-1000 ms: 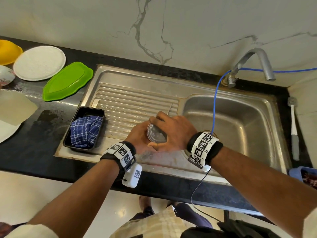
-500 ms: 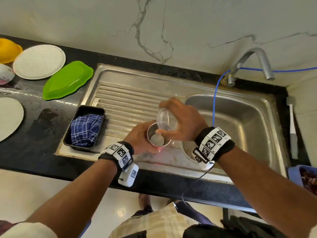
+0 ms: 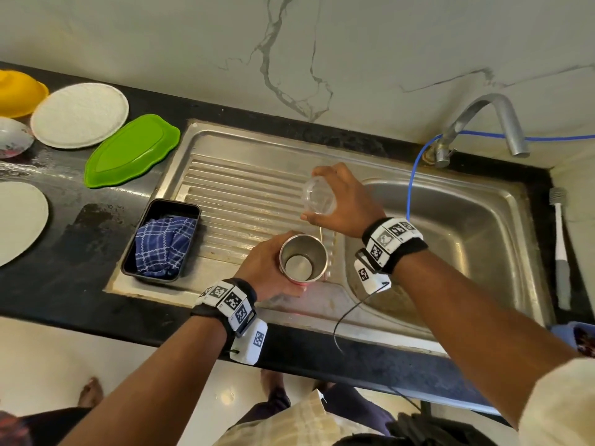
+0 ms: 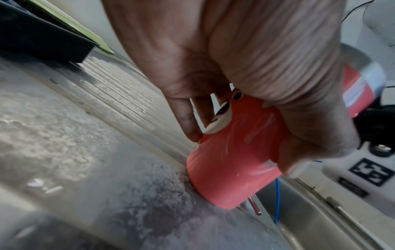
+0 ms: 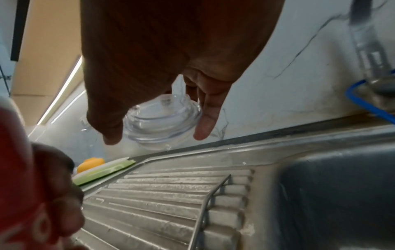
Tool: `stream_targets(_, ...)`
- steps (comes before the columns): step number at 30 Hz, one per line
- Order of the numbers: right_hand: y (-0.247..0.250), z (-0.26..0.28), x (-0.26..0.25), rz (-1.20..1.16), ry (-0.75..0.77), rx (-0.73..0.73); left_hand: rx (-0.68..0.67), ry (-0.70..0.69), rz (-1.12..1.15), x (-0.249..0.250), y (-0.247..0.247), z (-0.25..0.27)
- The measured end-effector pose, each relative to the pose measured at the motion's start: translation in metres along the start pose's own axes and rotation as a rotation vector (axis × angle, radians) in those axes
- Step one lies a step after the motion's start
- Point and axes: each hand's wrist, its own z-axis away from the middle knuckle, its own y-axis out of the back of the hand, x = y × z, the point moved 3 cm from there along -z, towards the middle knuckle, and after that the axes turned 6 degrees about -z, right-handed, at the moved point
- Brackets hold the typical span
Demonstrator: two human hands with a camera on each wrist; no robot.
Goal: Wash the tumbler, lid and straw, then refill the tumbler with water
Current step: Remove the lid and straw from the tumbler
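Note:
The tumbler (image 3: 302, 257), red outside and steel inside, stands open-topped and looks empty on the sink's drainboard (image 3: 231, 201). My left hand (image 3: 267, 268) grips it around its side; in the left wrist view the fingers (image 4: 245, 76) wrap the red wall (image 4: 235, 160). My right hand (image 3: 346, 204) holds the clear plastic lid (image 3: 318, 199) between thumb and fingers, raised behind the tumbler and clear of the drainboard; the right wrist view shows the lid (image 5: 162, 121) in the air. A thin metal straw (image 3: 320, 235) lies on the drainboard ribs just beyond the tumbler.
The sink basin (image 3: 450, 246) lies to the right under the tap (image 3: 495, 123), with a blue hose (image 3: 415, 175) running into it. A black tray with a blue checked cloth (image 3: 164, 239) sits left of the tumbler. A green plate (image 3: 132, 149) and white plates stand on the left counter; a brush (image 3: 560, 246) lies far right.
My right hand has taken the lid off the tumbler and lifted it up and away toward the back. The tumbler's mouth is now uncovered; my left hand keeps its grip.

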Motion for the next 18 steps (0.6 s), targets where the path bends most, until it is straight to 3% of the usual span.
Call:
stream_targets(7, -0.038, -0.043, 0.014, 0.261, 0.002, -0.292, 0.015, 0.008, 0.038, -0.001, 0.0, 0.002)
stream_targets(18, -0.067, -0.042, 0.026, 0.234, -0.02, -0.292, 0.013, 0.023, 0.033, -0.001, -0.001, 0.003)
